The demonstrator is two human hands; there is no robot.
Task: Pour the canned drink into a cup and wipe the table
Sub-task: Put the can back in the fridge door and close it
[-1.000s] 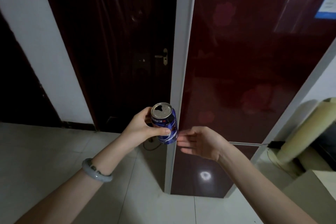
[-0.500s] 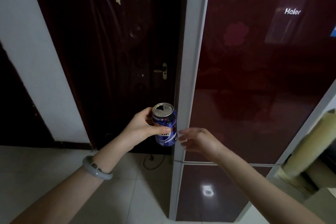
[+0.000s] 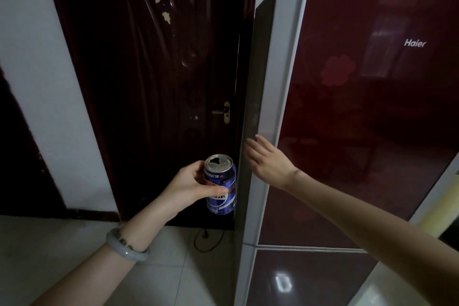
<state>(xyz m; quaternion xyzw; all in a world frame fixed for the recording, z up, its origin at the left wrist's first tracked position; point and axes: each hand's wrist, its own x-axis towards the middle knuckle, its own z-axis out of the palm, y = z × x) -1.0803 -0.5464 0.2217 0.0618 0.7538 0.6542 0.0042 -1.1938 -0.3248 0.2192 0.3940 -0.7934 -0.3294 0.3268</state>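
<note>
Can (image 3: 220,184), blue and already opened, stands upright in the left hand (image 3: 188,186), whose fingers wrap its side, just beside the fridge (image 3: 372,107). The right hand (image 3: 267,161) lies at the fridge door's edge, fingers spread straight, perhaps touching it.

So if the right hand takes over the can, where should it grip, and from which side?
Take the can by its side wall with the open right hand, from the right, where the blue body is bare; the left hand covers its left side, thumb across the front. It is about upright with the top opened, so stay off the rim and keep it level.
</note>
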